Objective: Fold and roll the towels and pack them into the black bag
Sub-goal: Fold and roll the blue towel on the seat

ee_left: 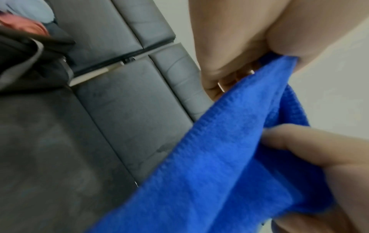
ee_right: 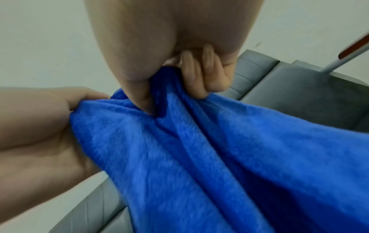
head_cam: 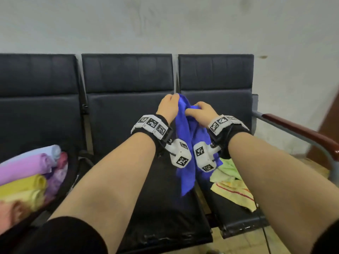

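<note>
Both forearms reach forward from the camera, each wrist strapped with a marker band. Left hand [head_cam: 167, 105] and right hand [head_cam: 200, 112] both clamp the top edge of the blue towel [head_cam: 185, 149], fingers curled into the cloth; the right thumb [ee_right: 139, 94] presses into a fold beside the curled fingers [ee_right: 199, 75]. Below the grips, the towel hangs bunched above the middle seat [head_cam: 128, 116] of the black bench, its lower end near the seat surface. Left of the grips, the black bag [head_cam: 70, 173] lies open on the neighbouring seat, holding rolled towels [head_cam: 33, 173]: pale blue, lilac, yellow, pink. Right of and below the grips, unfolded green and yellow towels [head_cam: 231, 182] lie on the right seat, near the armrest [head_cam: 300, 132].
</note>
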{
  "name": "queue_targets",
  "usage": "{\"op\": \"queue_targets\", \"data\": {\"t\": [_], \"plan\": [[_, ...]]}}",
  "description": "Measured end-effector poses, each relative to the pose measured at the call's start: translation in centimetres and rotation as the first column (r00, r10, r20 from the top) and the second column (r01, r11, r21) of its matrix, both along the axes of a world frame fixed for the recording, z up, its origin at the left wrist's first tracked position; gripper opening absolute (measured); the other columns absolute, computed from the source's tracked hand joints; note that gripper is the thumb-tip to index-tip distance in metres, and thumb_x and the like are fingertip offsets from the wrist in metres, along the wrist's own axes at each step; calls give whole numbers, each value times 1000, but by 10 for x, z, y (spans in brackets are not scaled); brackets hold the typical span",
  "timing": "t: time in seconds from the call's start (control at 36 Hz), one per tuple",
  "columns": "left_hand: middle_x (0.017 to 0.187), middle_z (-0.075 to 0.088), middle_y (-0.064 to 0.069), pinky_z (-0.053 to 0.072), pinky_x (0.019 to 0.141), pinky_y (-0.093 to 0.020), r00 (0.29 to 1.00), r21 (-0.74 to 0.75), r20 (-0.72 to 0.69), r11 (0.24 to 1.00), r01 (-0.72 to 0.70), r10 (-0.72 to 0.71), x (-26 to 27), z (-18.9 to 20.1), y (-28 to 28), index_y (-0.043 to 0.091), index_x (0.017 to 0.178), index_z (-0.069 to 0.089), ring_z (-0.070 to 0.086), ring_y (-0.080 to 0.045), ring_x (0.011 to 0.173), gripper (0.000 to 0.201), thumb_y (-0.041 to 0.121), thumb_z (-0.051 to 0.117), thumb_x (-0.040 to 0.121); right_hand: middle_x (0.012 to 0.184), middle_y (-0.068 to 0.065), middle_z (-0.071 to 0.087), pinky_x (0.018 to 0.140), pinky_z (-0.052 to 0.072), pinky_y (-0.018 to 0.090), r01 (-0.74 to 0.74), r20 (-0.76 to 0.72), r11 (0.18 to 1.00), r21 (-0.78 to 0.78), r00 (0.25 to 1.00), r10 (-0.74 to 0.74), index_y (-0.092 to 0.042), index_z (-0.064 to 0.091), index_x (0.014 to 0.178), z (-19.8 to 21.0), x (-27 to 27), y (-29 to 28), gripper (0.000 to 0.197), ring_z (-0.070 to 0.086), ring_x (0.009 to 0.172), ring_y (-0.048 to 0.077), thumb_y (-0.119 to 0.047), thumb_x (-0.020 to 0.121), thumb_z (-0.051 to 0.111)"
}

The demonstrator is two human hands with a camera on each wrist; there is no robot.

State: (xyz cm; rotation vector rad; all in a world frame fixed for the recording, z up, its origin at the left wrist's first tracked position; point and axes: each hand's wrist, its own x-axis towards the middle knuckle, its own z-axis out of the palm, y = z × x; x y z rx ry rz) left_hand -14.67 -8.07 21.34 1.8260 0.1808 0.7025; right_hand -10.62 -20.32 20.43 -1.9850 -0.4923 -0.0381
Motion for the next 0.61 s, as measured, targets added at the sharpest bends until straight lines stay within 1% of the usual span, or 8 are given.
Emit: {"op": "queue_targets", "data": {"t": [0.11,0.17,0.22,0.33,0.44,0.5,0.56,0.61], "plan": [[82,50,-8,32,74,-28,996,40,-24,995,-87,88,-34,6,23,8,79,46,43,-22,83,31,26,36,102,85,2,54,65,38,29,66,123,990,-123,991,-51,-15,45,80,2,-27,21,22,51,76,20,-25,83,64],[72,43,-3,32,72,-30,992,5,-21,992,-126,126,-49,8,34,12,71,41,40,-22,79,34,27,37,101,86,4,58,67,49,34,77,138,979,-187,989,-51,-15,47,83,1,-37,29,12,57,71,26,-20,82,58],[73,43,-3,34,71,-31,987,-25,-30,987,-158,158,-64,8,43,10,74,42,40,-23,77,32,28,37,100,86,5,58,68,52,34,89,163,947,-309,986,-40,-16,51,85,0,-47,33,4,59,70,28,-16,81,51],[74,43,-3,37,75,-34,977,-95,-39,972,-215,212,-87,9,59,12,73,41,41,-23,75,32,30,36,100,90,10,60,69,45,30,188,255,821,-539,966,-54,-12,63,93,-7,-57,35,19,56,74,30,-11,81,49],[63,33,-2,32,62,-29,950,-62,-17,948,-313,312,-103,8,77,14,63,30,32,-18,58,41,27,38,101,106,16,66,78,51,34,183,224,840,-511,972,-76,-9,68,105,-14,-59,34,25,64,92,35,-8,87,51],[59,32,-1,31,55,-27,932,-6,3,932,-363,363,-111,5,87,14,59,29,28,-15,53,46,27,43,101,105,16,68,80,53,34,164,211,879,-447,975,-74,-11,70,100,-13,-59,31,18,65,94,33,-9,86,58],[61,40,-1,34,63,-26,912,26,21,912,-410,409,-115,2,99,13,60,38,36,-16,57,43,28,49,99,97,13,68,70,55,32,167,207,905,-391,974,-91,-13,68,91,-8,-59,25,8,65,85,29,-14,83,67],[68,49,-3,37,71,-26,890,42,22,889,-455,455,-121,1,112,12,64,46,45,-20,70,38,29,53,97,89,9,66,56,53,29,153,187,910,-385,979,-85,-14,64,87,-1,-57,19,13,62,75,25,-20,81,74]]}}
